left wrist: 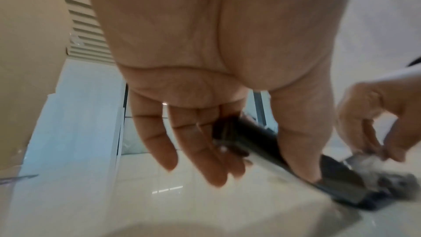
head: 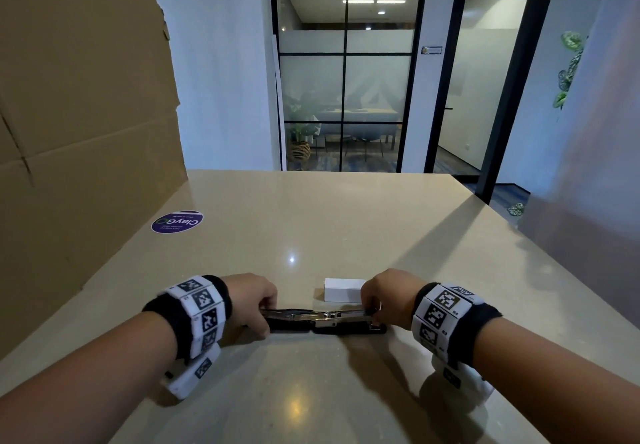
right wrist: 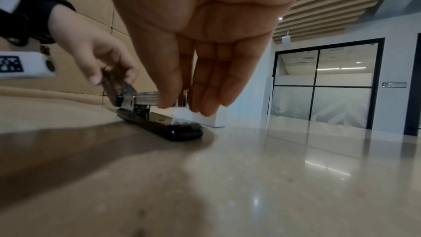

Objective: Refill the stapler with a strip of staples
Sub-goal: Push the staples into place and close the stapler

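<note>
A black stapler [head: 325, 320] lies opened out flat on the beige table [head: 311, 228], close to me. My left hand [head: 254, 299] grips its black top cover [left wrist: 257, 141], folded back to the left, between thumb and fingers. My right hand [head: 381, 296] pinches the front end of the silver magazine [right wrist: 145, 98], which stands a little above the black base [right wrist: 164, 125]. A small white box [head: 344, 289] sits just behind the stapler, by my right hand. I cannot make out a staple strip in either hand.
A big cardboard box [head: 86, 131] stands along the table's left side. A round purple sticker [head: 177, 221] lies flat near it. The table's far edge [head: 329, 172] runs in front of a glass partition [head: 346, 69].
</note>
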